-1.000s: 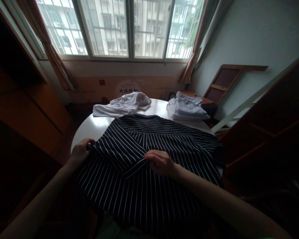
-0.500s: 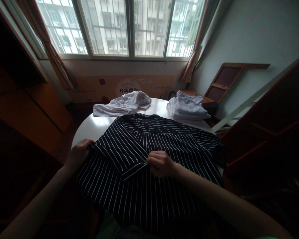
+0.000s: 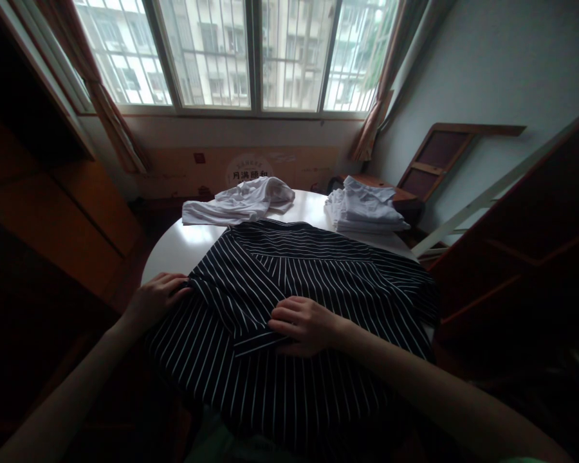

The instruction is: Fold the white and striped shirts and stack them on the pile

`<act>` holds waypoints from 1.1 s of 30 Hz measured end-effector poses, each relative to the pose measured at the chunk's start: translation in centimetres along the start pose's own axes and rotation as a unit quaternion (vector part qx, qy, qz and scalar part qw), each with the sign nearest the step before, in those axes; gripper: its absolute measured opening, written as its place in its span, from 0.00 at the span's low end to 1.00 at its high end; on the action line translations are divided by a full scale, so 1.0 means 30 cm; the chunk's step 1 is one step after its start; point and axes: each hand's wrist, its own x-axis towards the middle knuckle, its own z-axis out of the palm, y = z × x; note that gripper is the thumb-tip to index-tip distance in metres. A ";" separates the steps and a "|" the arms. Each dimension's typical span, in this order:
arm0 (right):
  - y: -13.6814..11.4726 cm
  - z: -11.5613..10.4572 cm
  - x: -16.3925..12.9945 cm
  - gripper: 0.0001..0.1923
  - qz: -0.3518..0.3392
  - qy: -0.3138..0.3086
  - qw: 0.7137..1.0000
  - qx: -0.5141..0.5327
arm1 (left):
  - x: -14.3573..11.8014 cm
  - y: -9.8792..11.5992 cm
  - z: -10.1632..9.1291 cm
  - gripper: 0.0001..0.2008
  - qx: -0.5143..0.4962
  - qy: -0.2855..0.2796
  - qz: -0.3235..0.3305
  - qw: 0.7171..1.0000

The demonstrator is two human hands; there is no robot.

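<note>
A black shirt with white stripes (image 3: 328, 283) lies spread over the round white table (image 3: 166, 247), its lower part reaching the near edge. One sleeve (image 3: 236, 283) is folded inward across the body, with its cuff near the middle. My right hand (image 3: 303, 326) rests flat on the cuff end, fingers stretched out and apart. At the left edge of the shirt, my left hand (image 3: 161, 296) touches the fold of the sleeve with its fingers extended. The other sleeve (image 3: 405, 276) spreads out to the right.
A loosely bunched white garment (image 3: 244, 200) lies at the table's far side. To its right sits a stack of folded white clothes (image 3: 364, 209). A wooden chair (image 3: 434, 161) stands by the right wall, and a wooden cabinet (image 3: 87, 212) is on the left.
My right hand has let go of its pinch on the cuff and now lies flat on it, slightly further left. My left hand has loosened its grip and moved slightly right.
</note>
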 end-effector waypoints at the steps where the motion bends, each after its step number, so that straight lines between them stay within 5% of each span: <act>1: -0.003 -0.001 0.004 0.16 -0.007 -0.009 1.000 -0.008 | 0.001 -0.002 0.001 0.19 0.000 0.000 0.002 1.000; 11: -0.076 -0.007 0.143 0.17 -0.042 0.001 0.997 -0.072 | -0.003 -0.018 0.003 0.17 -0.009 -0.009 0.013 1.000; 15: -0.081 -0.005 0.143 0.07 -0.002 0.110 0.993 -0.046 | -0.007 -0.016 -0.003 0.18 0.007 -0.013 0.011 1.000; 20: -0.054 -0.049 0.108 0.08 0.090 0.234 0.967 0.042 | -0.010 0.003 -0.013 0.19 0.038 -0.031 -0.011 0.999; 22: -0.059 -0.063 0.102 0.08 0.080 0.216 0.972 0.050 | -0.011 0.006 -0.012 0.19 0.043 -0.026 -0.025 0.998; 28: -0.103 -0.061 0.072 0.13 -0.019 0.012 0.997 0.072 | -0.013 -0.018 0.006 0.19 0.006 0.001 -0.025 1.000; 30: -0.091 -0.065 0.046 0.15 0.020 0.021 0.995 0.097 | -0.015 -0.027 0.008 0.17 -0.021 0.007 -0.011 1.000; 33: -0.042 -0.085 0.002 0.10 0.182 0.079 0.973 0.115 | -0.019 -0.036 0.010 0.15 -0.041 0.014 -0.020 0.999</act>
